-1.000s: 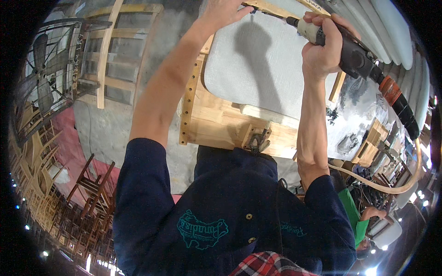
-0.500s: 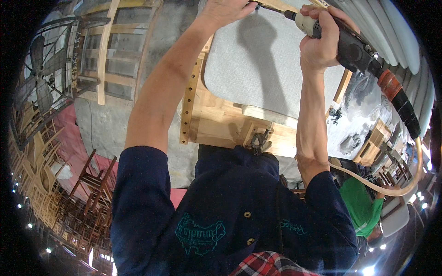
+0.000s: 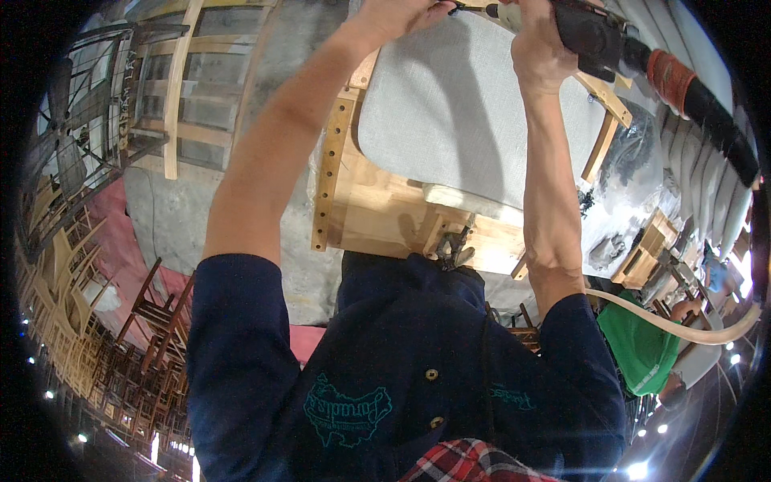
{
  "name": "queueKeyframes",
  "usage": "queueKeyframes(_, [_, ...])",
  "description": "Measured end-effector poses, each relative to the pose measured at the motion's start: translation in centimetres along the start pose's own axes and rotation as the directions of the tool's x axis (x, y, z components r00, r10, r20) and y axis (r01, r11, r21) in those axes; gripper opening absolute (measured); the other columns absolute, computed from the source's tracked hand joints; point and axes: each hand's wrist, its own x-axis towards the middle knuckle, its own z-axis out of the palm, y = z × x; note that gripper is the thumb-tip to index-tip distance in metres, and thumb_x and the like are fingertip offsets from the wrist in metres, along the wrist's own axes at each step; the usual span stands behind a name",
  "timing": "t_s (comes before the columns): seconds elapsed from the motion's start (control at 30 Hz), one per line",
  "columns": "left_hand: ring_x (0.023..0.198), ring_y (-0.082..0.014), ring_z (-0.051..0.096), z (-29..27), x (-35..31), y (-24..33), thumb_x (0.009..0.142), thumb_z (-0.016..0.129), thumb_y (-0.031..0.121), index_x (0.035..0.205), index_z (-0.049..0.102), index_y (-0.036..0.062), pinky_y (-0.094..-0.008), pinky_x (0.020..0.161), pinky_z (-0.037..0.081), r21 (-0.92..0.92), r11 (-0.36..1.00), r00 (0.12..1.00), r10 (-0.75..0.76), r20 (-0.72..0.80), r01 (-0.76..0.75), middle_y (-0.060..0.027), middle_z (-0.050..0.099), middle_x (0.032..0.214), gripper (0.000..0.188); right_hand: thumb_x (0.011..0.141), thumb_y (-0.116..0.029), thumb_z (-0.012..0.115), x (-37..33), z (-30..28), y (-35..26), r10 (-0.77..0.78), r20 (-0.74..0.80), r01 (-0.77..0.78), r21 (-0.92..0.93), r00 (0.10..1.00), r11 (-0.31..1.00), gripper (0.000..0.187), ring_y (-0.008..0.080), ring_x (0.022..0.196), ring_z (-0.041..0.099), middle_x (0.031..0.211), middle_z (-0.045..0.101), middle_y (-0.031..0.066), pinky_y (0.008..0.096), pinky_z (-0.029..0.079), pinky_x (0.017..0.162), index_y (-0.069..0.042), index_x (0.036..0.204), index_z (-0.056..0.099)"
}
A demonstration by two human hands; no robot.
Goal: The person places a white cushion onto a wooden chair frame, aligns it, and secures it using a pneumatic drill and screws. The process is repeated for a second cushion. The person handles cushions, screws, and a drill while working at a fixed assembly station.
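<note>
In my right hand (image 3: 543, 48) is a black power driver (image 3: 590, 36) with an orange-red band (image 3: 671, 80) and a pale hose (image 3: 675, 321) trailing off. Its bit points left toward my left hand (image 3: 401, 18), whose fingertips are pinched together at the bit's tip. Something small and dark is at those fingertips, too small to name. Below both hands lies a grey fabric-covered panel (image 3: 442, 104), seat-like with rounded corners, set among wooden rails on a wooden board (image 3: 373, 213). The top edge of the picture cuts off part of both hands and the tool.
A rail with holes (image 3: 325, 177) runs along the board's left side. A dark metal clamp (image 3: 455, 247) sits at the near edge, by my waist. Grey padded pieces (image 3: 707, 161) are stacked at right, near a person in green (image 3: 638, 341). Wooden chair frames (image 3: 157, 313) stand left.
My right hand and the driver have moved farther up, toward the top edge. The driver's rear has swung right. My left hand has shifted slightly, still pinching at the bit.
</note>
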Motion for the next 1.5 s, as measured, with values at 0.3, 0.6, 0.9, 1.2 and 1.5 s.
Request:
queueKeyframes(0.3, [0.099, -0.0287, 0.064, -0.1, 0.8, -2.7, 0.073, 0.082, 0.022, 0.113, 0.07, 0.0094, -0.0425, 0.09, 0.051, -0.136, 0.986, 0.988, 0.115, 0.105, -0.1, -0.0077, 0.069, 0.102, 0.043, 0.091, 0.007, 0.057, 1.0, 0.5, -0.4, -0.041, 0.032, 0.041, -0.013, 0.999, 0.999, 0.023, 0.0158, 0.067, 0.062, 0.077, 0.064, 0.0107, 0.0278, 0.05, 0.064, 0.002, 0.113, 0.052])
queueKeyframes(0.6, [0.099, -0.0266, 0.064, -0.3, 0.6, -2.6, 0.073, 0.082, 0.027, 0.111, 0.073, 0.0137, -0.044, 0.092, 0.047, -0.056, 0.993, 0.994, 0.104, 0.017, -0.103, -0.0052, 0.071, 0.102, 0.04, 0.091, 0.006, 0.057, 0.8, -0.1, -0.4, -0.041, 0.004, 0.041, -0.048, 0.999, 0.998, 0.023, 0.017, 0.069, 0.063, 0.077, 0.065, 0.0112, 0.0297, 0.052, 0.068, 0.002, 0.113, 0.051])
queueKeyframes(0.9, [0.101, -0.027, 0.062, 0.0, 0.0, -3.1, 0.076, 0.081, 0.034, 0.113, 0.073, 0.0173, -0.0429, 0.092, 0.045, -0.031, 0.997, 0.996, 0.078, 0.043, -0.076, -0.0046, 0.07, 0.101, 0.042, 0.09, 0.003, 0.058, 0.6, 0.8, -2.1, -0.023, -0.016, 0.022, -0.083, 1.0, 0.996, 0.019, 0.0191, 0.07, 0.065, 0.076, 0.067, 0.012, 0.0319, 0.053, 0.071, 0.004, 0.109, 0.054])
queueKeyframes(1.2, [0.099, -0.0274, 0.061, 1.5, 0.1, -3.7, 0.076, 0.08, 0.037, 0.114, 0.073, 0.0186, -0.0431, 0.093, 0.046, -0.029, 0.994, 0.993, 0.106, 0.058, -0.105, -0.0045, 0.069, 0.1, 0.042, 0.089, 0.0, 0.056, 0.7, -0.8, -3.2, -0.101, -0.005, 0.101, 0.102, 0.995, 0.99, 0.018, 0.022, 0.067, 0.065, 0.075, 0.067, 0.0132, 0.0353, 0.055, 0.074, 0.006, 0.106, 0.056])
queueKeyframes(1.5, [0.1, -0.0256, 0.06, 0.9, 0.1, -3.4, 0.077, 0.08, 0.039, 0.114, 0.073, 0.0193, -0.0416, 0.094, 0.046, 0.014, 0.997, 0.993, 0.078, 0.087, -0.079, -0.0024, 0.069, 0.1, 0.043, 0.091, -0.001, 0.055, 0.6, -0.7, -2.1, -0.187, 0.062, 0.192, -0.09, 0.98, 0.977, 0.016, 0.0216, 0.067, 0.065, 0.073, 0.067, 0.0123, 0.035, 0.054, 0.073, 0.007, 0.104, 0.056])
